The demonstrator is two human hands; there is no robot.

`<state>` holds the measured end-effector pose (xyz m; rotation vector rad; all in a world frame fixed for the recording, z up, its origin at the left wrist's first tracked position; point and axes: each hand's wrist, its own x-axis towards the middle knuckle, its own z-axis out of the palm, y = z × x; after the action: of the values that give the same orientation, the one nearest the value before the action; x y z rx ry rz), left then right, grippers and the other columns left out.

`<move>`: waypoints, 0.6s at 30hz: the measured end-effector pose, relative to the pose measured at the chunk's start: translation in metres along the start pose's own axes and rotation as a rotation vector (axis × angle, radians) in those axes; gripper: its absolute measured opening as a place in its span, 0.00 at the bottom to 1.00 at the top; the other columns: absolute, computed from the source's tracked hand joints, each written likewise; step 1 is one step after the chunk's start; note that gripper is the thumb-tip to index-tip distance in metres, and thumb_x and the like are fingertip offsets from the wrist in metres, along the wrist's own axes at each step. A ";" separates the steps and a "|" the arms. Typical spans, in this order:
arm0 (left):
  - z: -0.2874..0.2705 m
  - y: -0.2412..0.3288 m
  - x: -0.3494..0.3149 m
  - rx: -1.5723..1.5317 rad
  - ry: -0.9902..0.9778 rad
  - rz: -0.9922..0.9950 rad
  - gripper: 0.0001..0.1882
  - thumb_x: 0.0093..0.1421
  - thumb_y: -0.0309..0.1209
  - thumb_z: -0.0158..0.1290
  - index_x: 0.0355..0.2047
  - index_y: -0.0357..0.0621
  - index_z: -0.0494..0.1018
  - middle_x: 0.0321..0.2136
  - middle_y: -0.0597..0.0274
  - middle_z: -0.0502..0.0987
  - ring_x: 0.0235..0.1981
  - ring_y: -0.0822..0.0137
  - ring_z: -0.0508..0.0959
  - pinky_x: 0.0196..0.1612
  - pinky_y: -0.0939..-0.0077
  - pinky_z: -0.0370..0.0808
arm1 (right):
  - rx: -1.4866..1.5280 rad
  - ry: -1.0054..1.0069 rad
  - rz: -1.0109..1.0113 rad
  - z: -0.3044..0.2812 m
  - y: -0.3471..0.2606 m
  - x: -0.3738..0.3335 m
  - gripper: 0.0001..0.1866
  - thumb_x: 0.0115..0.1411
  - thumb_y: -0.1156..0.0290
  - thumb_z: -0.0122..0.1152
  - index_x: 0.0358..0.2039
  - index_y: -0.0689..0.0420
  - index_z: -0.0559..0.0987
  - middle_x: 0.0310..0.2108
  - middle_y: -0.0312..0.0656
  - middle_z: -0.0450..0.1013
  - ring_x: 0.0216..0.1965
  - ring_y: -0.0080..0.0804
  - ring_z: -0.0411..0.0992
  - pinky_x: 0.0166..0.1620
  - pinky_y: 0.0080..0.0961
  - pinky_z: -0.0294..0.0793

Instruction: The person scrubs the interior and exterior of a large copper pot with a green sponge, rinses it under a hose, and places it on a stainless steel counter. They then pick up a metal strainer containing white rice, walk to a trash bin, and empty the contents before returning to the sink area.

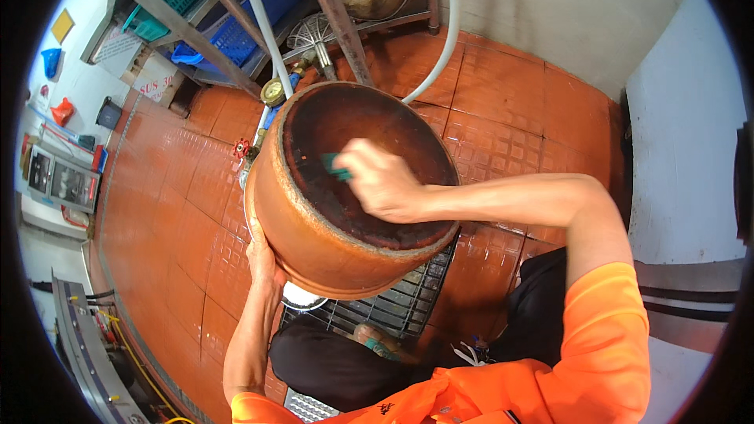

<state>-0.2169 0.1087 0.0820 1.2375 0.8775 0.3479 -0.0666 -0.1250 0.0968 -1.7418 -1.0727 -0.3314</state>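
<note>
A large round orange-brown pot (pixel 314 235) is tilted on its side with its dark, stained base facing me. My left hand (pixel 263 261) grips its lower left rim from beneath. My right hand (pixel 378 180) presses a green scrubbing pad (pixel 336 166) against the dark base. The pot hangs over a metal floor grate (pixel 400 302).
Orange floor tiles (pixel 503 118) surround the grate. A white hose (pixel 448 31) curves down behind the pot. Metal shelf legs (pixel 338 16), blue and green plastic crates (pixel 236 31) and a brass valve (pixel 273 92) stand at the back. A white wall (pixel 683 133) is on the right.
</note>
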 end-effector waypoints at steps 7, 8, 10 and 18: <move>0.026 -0.008 0.001 0.021 -0.028 0.011 0.35 0.57 0.57 0.48 0.46 0.33 0.68 0.42 0.55 0.74 0.41 0.63 0.74 0.42 0.67 0.74 | -0.450 -0.059 0.404 -0.040 0.149 0.033 0.10 0.52 0.80 0.44 0.37 0.60 0.67 0.38 0.57 0.64 0.35 0.56 0.66 0.36 0.47 0.65; 0.026 -0.009 0.005 0.008 -0.047 0.020 0.35 0.56 0.57 0.49 0.46 0.32 0.68 0.42 0.55 0.74 0.41 0.63 0.74 0.42 0.67 0.73 | -0.489 -0.017 0.401 -0.046 0.153 -0.009 0.12 0.51 0.81 0.43 0.38 0.61 0.65 0.37 0.58 0.63 0.34 0.57 0.65 0.36 0.47 0.65; 0.015 -0.013 0.007 0.001 -0.061 0.023 0.36 0.55 0.58 0.49 0.46 0.32 0.68 0.42 0.55 0.74 0.41 0.64 0.73 0.43 0.68 0.73 | -0.442 -0.138 0.328 -0.057 0.096 -0.064 0.13 0.53 0.81 0.40 0.40 0.60 0.64 0.34 0.56 0.62 0.34 0.57 0.66 0.35 0.48 0.65; 0.007 -0.005 0.003 0.040 -0.005 0.044 0.36 0.55 0.58 0.51 0.44 0.31 0.69 0.41 0.54 0.74 0.38 0.64 0.75 0.39 0.67 0.74 | 0.086 0.113 -0.195 0.014 -0.021 0.051 0.06 0.53 0.77 0.45 0.33 0.61 0.68 0.31 0.51 0.64 0.31 0.50 0.68 0.32 0.41 0.70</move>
<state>-0.2104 0.1042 0.0767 1.2958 0.8577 0.3634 -0.0575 -0.0854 0.1370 -1.5283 -1.1595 -0.4920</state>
